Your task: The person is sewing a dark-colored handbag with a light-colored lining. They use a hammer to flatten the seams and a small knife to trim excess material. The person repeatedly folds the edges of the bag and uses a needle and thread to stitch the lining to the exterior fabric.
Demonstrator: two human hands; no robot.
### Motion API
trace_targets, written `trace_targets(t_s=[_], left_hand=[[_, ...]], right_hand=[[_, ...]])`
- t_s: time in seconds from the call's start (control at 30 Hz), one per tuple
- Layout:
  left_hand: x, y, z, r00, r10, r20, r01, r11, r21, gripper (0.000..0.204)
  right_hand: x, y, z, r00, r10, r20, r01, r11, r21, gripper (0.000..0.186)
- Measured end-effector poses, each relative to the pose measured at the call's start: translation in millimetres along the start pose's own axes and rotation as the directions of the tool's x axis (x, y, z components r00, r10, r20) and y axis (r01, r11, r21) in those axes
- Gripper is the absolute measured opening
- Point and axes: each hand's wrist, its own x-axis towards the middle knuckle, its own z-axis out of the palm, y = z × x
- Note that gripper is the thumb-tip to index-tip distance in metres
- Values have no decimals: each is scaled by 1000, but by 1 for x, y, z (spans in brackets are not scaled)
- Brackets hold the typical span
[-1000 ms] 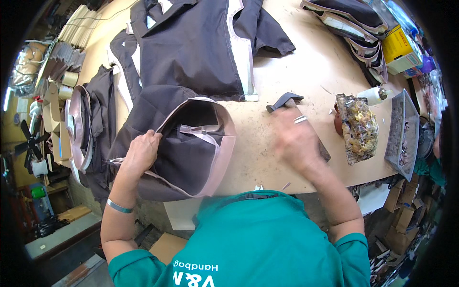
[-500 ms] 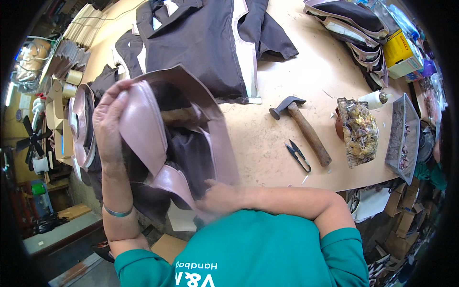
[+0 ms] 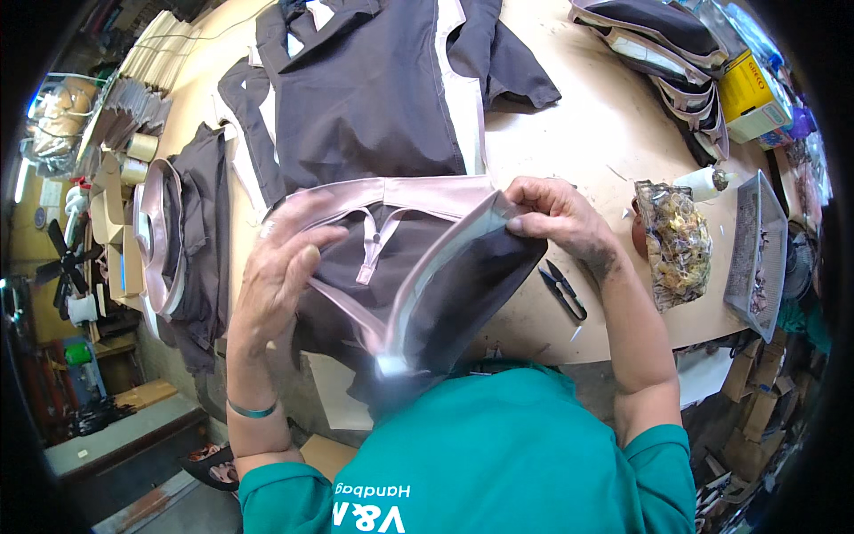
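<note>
A dark fabric bag piece [image 3: 454,303] with a pale pink rim [image 3: 427,191] is spread open before me, its zipper end [image 3: 365,271] showing inside. My right hand [image 3: 560,218] grips the rim's right corner between thumb and fingers. At the left edge of the piece, my left hand [image 3: 285,262] has its fingers apart, partly smeared by motion, against the rim. Just right of the piece lie thread snips [image 3: 562,289]. The hammer is out of sight.
Dark garment-like bag pieces [image 3: 365,89] cover the back of the worktable [image 3: 516,142]; more are stacked left [image 3: 196,249] and back right [image 3: 649,53]. On the right are a white bottle [image 3: 698,182], a crusted bundle [image 3: 672,249] and a mesh tray [image 3: 747,258]. Card stacks [image 3: 156,44] line the left.
The bag piece has been turned and spread rightward over where the hammer lay. My right hand has moved from the hammer to the rim; my left hand has lowered from its raised grip.
</note>
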Motion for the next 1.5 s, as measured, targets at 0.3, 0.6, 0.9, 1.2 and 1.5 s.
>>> trace_targets(t_s=[0.3,0.6,0.9,1.2,1.5], left_hand=[[2,54,17,960,275,48,-265,951,-158,29],[35,73,39,988,96,119,-33,893,-448,14],[3,63,-8,974,-202,-105,114,831,-545,24],[26,75,50,916,-19,400,227,848,-479,25],[37,80,68,919,-21,393,294,701,-650,27]], right_hand=[[14,11,3,940,-258,-225,151,902,-405,24],[-14,-9,61,826,-552,-110,480,793,-375,33],[-99,19,16,840,-180,-512,-86,887,-454,25],[-107,86,39,854,-239,-463,-375,336,-864,32],[-122,30,53,848,178,-499,-145,984,105,24]])
